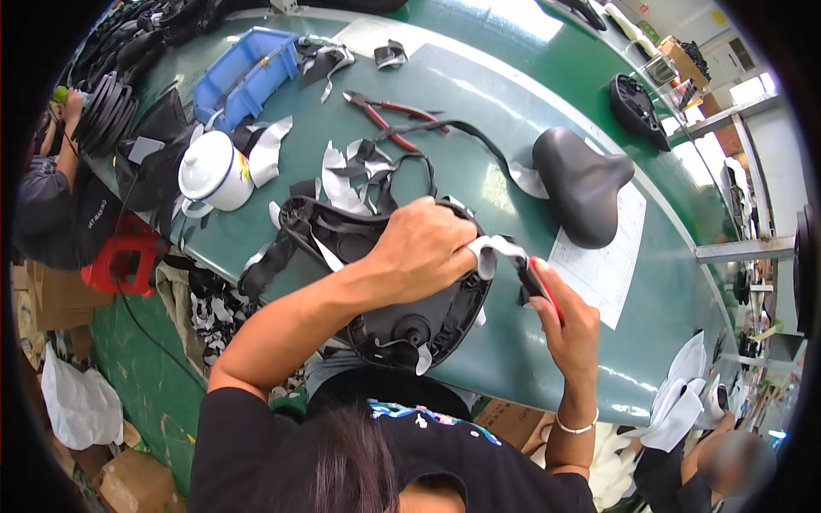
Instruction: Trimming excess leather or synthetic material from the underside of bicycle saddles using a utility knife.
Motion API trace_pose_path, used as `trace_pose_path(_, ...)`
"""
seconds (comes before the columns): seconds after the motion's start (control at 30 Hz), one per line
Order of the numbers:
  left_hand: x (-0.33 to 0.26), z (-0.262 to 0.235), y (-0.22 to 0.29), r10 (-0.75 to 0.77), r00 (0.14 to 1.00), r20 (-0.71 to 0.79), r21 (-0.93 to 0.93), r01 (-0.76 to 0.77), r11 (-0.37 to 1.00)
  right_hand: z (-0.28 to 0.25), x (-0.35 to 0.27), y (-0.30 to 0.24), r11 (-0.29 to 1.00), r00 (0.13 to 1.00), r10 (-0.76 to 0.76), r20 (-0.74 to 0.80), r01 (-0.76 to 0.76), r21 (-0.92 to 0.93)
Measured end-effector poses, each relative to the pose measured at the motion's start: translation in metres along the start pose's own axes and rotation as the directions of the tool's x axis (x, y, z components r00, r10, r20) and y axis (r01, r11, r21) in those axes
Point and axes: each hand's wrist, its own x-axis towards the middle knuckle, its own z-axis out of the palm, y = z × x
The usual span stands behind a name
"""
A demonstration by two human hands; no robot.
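An upturned bicycle saddle (pixel 385 323), black with its hollow underside facing up, lies at the table's near edge in front of me. My left hand (pixel 425 248) is closed over its far right rim, pinching a strip of black-and-white cover material (pixel 492 248) that stretches to the right. In my right hand (pixel 566 321) is a red-and-black utility knife (pixel 544 284), its tip close to the strip's right end; whether the blade touches it cannot be made out. Loose scraps of cover material hang around the saddle's rim.
Red-handled pincers (pixel 385 116) and cut scraps (pixel 342 175) lie beyond the saddle. A finished black saddle (pixel 581 184) rests on a paper sheet (pixel 609 265) at right. A white enamel mug (pixel 214 171) and blue bin (pixel 244 77) stand left. Other people sit at far left and lower right.
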Motion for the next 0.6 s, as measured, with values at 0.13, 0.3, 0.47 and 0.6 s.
trace_pose_path(0.13, 0.001, 0.001, -0.006, -0.012, 0.995, -0.095, -0.199, -0.007, 0.98, 0.014, 0.005, -0.004, 0.902, 0.963, -0.193, 0.187, 0.249, -0.352)
trace_pose_path(0.3, -0.007, -0.025, -0.026, -0.503, 0.862, -0.066, -0.95, -0.209, -0.233, 0.022, -0.043, -0.049, 0.869, 0.991, 0.058, 0.119, 0.008, -0.495)
trace_pose_path(0.47, 0.011, -0.024, 0.009, 0.086, 0.894, -0.439, -0.156, -0.17, 0.973, 0.018, -0.002, -0.045, 0.767, 0.985, 0.112, 0.132, -0.002, -0.642)
trace_pose_path(0.6, 0.032, -0.041, -0.008, -0.271, 0.95, 0.155, 0.503, 0.16, 0.849, 0.027, 0.018, -0.04, 0.709, 0.984, 0.111, 0.138, 0.019, -0.705)
